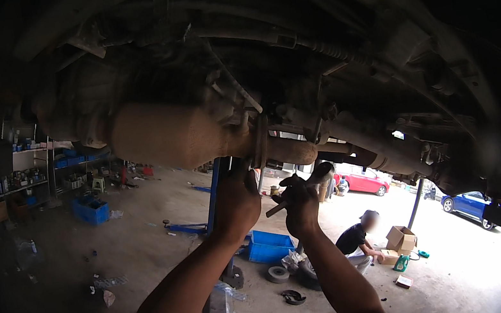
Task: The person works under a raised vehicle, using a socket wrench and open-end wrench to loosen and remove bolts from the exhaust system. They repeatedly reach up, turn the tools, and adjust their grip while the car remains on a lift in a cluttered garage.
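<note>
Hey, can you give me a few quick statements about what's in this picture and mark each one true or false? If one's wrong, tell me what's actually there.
1. The right hand grips a tool with a straight handle. True.
2. The left hand rests on the floor. False: it is raised up near the vehicle's underside.
3. A person crouches beside cardboard boxes. True.
4. In the picture, the blue car is left of the red car. False: it is to the right.
5. The bottle on the ground near the crouching person is yellow. False: the bottle is green.
</note>
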The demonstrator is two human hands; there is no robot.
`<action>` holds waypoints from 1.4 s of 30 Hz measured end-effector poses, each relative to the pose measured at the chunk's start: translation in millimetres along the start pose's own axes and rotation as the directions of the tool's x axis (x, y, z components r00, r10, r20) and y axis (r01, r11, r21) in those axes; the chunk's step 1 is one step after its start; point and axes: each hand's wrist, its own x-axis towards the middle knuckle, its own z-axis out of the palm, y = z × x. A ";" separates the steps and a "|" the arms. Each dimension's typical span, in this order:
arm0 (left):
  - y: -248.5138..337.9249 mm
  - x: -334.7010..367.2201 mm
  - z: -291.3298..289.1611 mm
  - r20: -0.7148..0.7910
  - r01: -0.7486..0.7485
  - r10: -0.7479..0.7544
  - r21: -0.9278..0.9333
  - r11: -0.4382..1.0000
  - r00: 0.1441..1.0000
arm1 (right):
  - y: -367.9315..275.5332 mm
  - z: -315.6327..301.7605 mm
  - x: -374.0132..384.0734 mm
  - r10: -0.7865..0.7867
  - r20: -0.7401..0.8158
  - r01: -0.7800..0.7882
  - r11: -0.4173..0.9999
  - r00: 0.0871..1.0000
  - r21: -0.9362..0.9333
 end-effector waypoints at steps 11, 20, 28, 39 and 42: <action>19.1 10.6 -12.3 0.027 0.180 -0.180 0.001 0.984 0.983 | -29.9 30.0 17.8 -0.084 0.202 0.169 0.876 0.976 -0.451; -3.4 17.3 -3.7 -0.012 0.209 -0.210 -0.049 0.977 0.978 | -24.3 25.1 26.7 -0.076 0.206 0.174 0.842 0.975 -0.510; 5.6 16.4 -1.1 -0.045 0.066 -0.064 0.051 0.996 0.997 | -34.2 26.0 28.4 -0.082 0.345 0.277 0.779 0.935 -0.563; 18.0 16.2 -3.6 -0.001 -0.018 0.018 0.073 0.997 1.000 | -32.8 30.0 30.4 -0.161 0.371 0.344 0.791 0.915 -0.506; 17.7 17.3 3.8 -0.014 -0.052 0.054 0.115 0.992 0.998 | -23.2 21.5 30.0 -0.348 0.352 0.483 0.751 0.869 -0.451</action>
